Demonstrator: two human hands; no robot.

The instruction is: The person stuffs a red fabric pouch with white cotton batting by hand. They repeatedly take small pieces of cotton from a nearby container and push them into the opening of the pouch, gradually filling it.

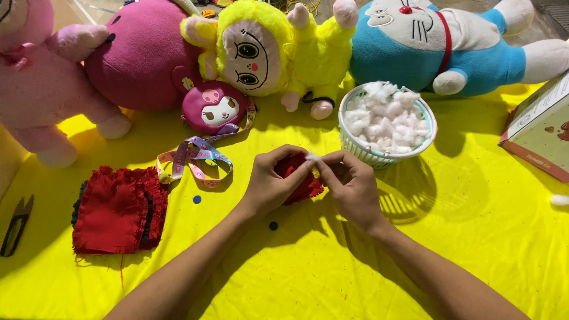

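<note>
Two hands at a red fabric piece, white stuffing between the fingertips

A small red fabric piece (299, 178) is held over the yellow tabletop (332, 266), just in front of a white basket (361, 151). It is gripped by the left hand (272, 184), fingers curled around it from the left. A small tuft of white stuffing (312, 156) is pinched by the right hand (349, 184) at the top edge of the fabric; whether the tuft is already partly inside cannot be told, the spot being hidden by the fingers. Both hands are closed narrowly, fingertips nearly meeting.

The basket is filled with white stuffing. A stack of red fabric pieces (118, 210) is noted to the left, well apart from the hands, with black snips (16, 225) at the far left edge. A patterned ribbon (195, 157) lies below a small magenta pouch (213, 108). Along the back are ranged a pink plush toy (41, 77), a yellow plush doll (267, 47) and a blue plush cat (438, 47). A cardboard box (542, 127) is seen at right.
</note>
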